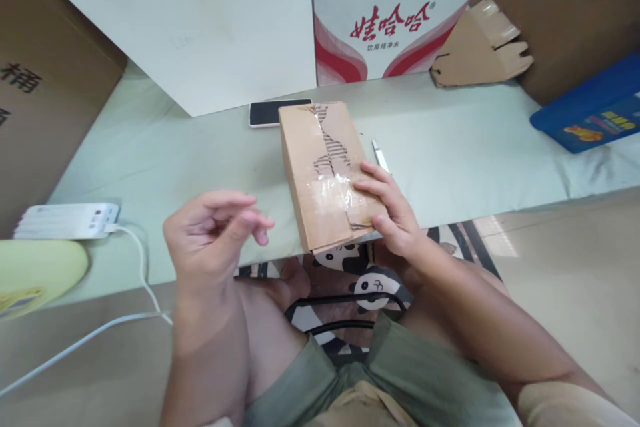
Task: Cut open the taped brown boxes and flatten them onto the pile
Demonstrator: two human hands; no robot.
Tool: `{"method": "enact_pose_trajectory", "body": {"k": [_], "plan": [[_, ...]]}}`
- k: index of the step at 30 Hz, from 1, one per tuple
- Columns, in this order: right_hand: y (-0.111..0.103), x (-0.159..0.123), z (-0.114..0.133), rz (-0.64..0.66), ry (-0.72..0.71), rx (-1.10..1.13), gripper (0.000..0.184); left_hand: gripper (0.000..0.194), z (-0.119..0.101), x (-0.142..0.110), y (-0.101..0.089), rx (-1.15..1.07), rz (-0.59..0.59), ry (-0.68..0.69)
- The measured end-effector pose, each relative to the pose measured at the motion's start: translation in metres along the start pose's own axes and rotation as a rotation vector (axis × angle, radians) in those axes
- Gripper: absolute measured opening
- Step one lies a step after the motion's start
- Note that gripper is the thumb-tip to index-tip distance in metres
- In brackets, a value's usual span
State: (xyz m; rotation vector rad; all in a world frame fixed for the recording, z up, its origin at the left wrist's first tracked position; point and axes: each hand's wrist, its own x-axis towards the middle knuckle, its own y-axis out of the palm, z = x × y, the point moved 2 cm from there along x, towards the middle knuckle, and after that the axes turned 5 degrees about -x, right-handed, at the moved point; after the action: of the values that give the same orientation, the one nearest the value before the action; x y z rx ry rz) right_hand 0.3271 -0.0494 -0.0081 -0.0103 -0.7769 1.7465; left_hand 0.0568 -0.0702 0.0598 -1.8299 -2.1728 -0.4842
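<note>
A small brown cardboard box (327, 180) stands near the front edge of the cloth-covered table. Clear tape and a dark printed or torn pattern run along its top. My right hand (393, 207) grips the box at its near right side, fingers on the top face; part of the grip is hidden. Left of the box, my left hand (215, 233) hangs in the air, apart from it, fingers loosely bent with nothing visible between them. Right of the box lies a slim white and metal tool (380, 155), perhaps a cutter. A phone (265, 113) lies behind the box, partly covered by it.
A large white box (200, 40) and a red-and-white water carton (385, 33) line the back. A folded cardboard piece (480, 47) and a blue container (590, 107) are at right. At left are a white power bank (70, 221), its cable (143, 260) and a yellow-green object (45, 273).
</note>
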Motion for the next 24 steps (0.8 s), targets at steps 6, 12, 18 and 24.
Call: {"method": "enact_pose_trajectory", "body": {"k": [6,12,18,24], "plan": [[0.002,0.002,0.003,0.012,-0.036,0.015,0.053,0.015,0.000,-0.006,0.022,0.085,-0.055,0.409],[0.004,0.003,0.010,0.047,-0.097,0.021,0.048,0.023,0.036,-0.004,0.027,0.383,0.356,0.375],[-0.007,0.009,-0.008,-0.108,0.138,-0.085,0.040,0.029,0.055,-0.010,0.031,0.290,0.182,0.401],[-0.027,0.016,-0.046,-0.008,0.630,-0.609,0.058,0.028,0.054,-0.015,0.038,0.294,0.154,0.394]]}}
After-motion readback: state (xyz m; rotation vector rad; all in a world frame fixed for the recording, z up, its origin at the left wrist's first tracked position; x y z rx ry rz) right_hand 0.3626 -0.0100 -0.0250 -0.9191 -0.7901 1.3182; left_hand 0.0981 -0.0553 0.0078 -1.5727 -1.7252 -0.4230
